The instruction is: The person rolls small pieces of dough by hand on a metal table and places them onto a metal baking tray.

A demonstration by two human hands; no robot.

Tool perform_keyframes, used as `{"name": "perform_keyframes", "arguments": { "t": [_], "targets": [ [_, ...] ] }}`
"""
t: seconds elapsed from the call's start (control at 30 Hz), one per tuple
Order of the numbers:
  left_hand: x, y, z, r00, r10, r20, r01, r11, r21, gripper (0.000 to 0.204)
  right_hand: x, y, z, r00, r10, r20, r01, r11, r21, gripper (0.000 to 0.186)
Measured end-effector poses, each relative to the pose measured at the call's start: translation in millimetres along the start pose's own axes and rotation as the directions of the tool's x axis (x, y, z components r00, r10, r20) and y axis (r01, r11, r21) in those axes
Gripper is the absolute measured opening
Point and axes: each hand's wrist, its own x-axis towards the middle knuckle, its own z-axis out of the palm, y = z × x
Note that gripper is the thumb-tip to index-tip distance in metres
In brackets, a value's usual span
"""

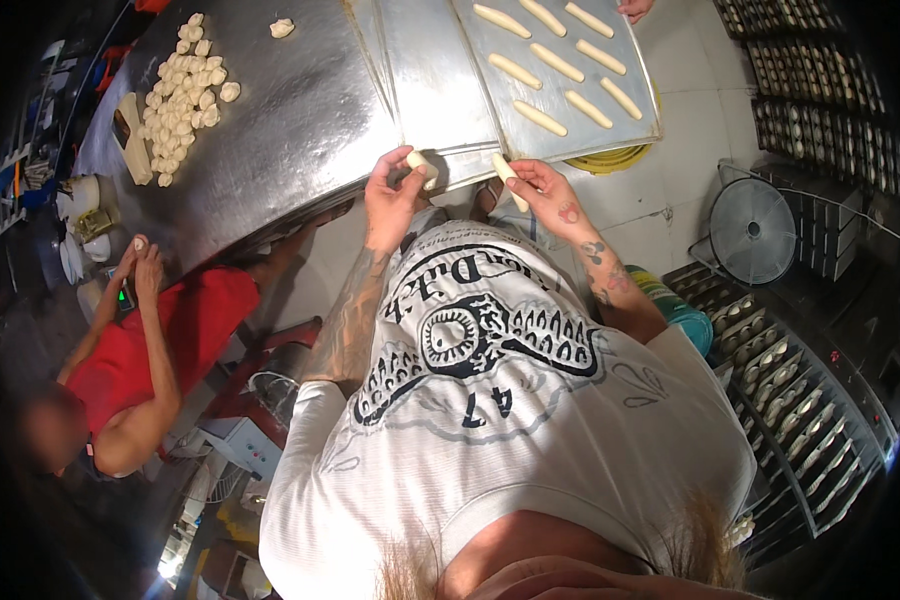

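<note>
My left hand (394, 200) is closed on a pale dough stick (423, 165) just off the near edge of the metal table. Its fingers hide part of that stick. To the right, my right hand (548, 198) pinches another dough stick (504, 168), held at a slant beside the corner of a metal tray (560, 75). Several dough sticks (557, 62) lie on this tray in slanting rows, spaced apart. Left of it, a bare metal tray (430, 70) reaches toward my left hand.
A heap of dough lumps (180, 110) sits on the metal table (290, 120), one lump (282, 28) apart. At left, a person in red (180, 335) holds a dough lump. Another person's hand (634, 10) touches the tray's far corner. A fan (753, 231) and loaded racks (795, 400) stand right.
</note>
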Motion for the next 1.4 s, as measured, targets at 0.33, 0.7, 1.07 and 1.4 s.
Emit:
{"name": "perform_keyframes", "arguments": {
  "t": [0.33, 0.7, 1.07, 1.4],
  "targets": [
    [3, 6, 9, 0.994, -0.105, 0.032, 0.104, 0.994, 0.023, 0.039, -2, -4, 2, 0.999, 0.038, 0.007, -0.037, 0.996, -0.076, 0.039],
    [17, 15, 14, 0.995, -0.098, 0.013, 0.098, 0.995, 0.002, 0.038, 12, -22, 6, 0.999, 0.027, 0.022, -0.025, 0.997, -0.067, 0.036],
    [51, 19, 36, 0.997, -0.080, 0.001, 0.080, 0.997, 0.007, 0.040, 42, -36, 8, 0.997, -0.061, -0.045, 0.053, 0.987, -0.155, 0.037],
    [102, -18, 37, 0.989, -0.138, -0.046, 0.145, 0.972, 0.183, 0.039, 90, -69, 21, 0.758, -0.652, -0.030, 0.427, 0.531, -0.732, 0.036]
  ]
}}
